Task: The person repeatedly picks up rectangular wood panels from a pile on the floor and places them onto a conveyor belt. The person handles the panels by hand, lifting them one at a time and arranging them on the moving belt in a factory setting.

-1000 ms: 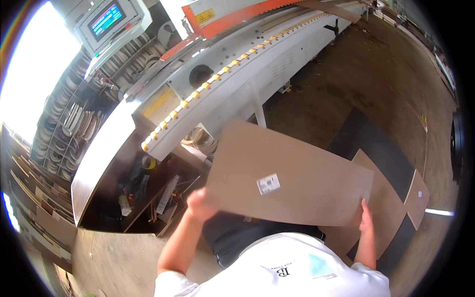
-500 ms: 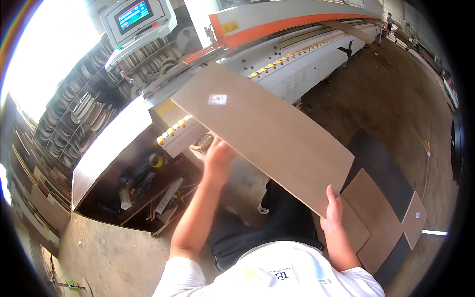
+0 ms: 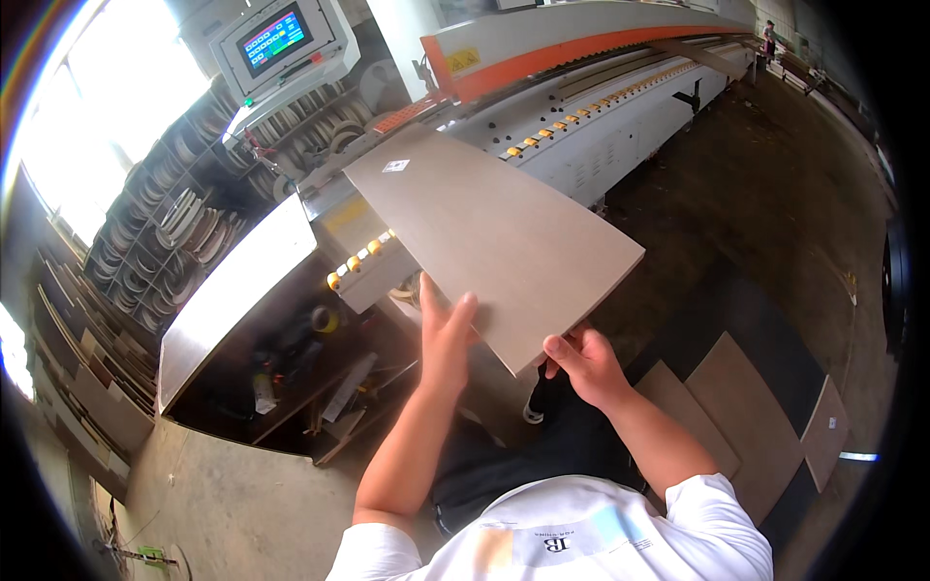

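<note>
A flat greyish-brown board [image 3: 504, 232] with a small white label near its far end is tilted in front of me. Its far part lies over the near end of a long machine [image 3: 620, 155]. My left hand [image 3: 447, 334] grips the board's left edge, thumb on the top face and the other fingers partly hidden. At the near right end, my right hand [image 3: 584, 363] is closed on the edge, with its thumb above and its fingers curled below. Yellow rollers [image 3: 355, 261] stick out along the machine's front, just left of the board.
A control screen [image 3: 276, 39] stands at the upper left, before racks of coiled edging strip [image 3: 184, 228]. Left of me is a cabinet [image 3: 242, 300] with a bright top and tools inside. More brown boards [image 3: 751, 416] lie at the lower right on dark sheets [image 3: 707, 320].
The board has turned, its near end swinging leftward. My right hand has come inward along with that end, and my left thumb now shows on the board's top face.
</note>
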`<state>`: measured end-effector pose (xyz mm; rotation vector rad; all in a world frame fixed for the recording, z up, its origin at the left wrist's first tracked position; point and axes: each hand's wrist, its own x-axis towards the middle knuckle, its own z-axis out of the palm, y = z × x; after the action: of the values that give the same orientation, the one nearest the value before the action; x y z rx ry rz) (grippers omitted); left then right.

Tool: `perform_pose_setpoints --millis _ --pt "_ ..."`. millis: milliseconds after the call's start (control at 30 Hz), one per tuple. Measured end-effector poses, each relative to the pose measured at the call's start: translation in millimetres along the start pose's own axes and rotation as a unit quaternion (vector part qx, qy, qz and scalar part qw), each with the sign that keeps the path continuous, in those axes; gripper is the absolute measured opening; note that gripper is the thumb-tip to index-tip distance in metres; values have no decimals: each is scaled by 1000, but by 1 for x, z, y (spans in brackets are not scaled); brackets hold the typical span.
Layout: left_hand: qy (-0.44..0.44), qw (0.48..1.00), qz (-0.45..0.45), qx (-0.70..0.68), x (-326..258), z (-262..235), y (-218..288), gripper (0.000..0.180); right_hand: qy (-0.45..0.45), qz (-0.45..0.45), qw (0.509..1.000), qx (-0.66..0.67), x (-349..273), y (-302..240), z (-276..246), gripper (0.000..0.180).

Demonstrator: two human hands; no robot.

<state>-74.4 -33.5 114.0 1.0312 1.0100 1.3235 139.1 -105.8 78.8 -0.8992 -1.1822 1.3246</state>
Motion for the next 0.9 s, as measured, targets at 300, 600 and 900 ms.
perform_pose_setpoints --millis 300,600,900 --pt "20 996 47 -68 50 0 -14 92 52 -14 999 7 37 7 12 50" --pt "-24 995 23 -96 71 45 -17 78 132 -96 987 0 52 13 -18 42" --pt "-72 994 28 -80 109 101 -29 63 190 -96 977 -22 70 -9 -60 41"
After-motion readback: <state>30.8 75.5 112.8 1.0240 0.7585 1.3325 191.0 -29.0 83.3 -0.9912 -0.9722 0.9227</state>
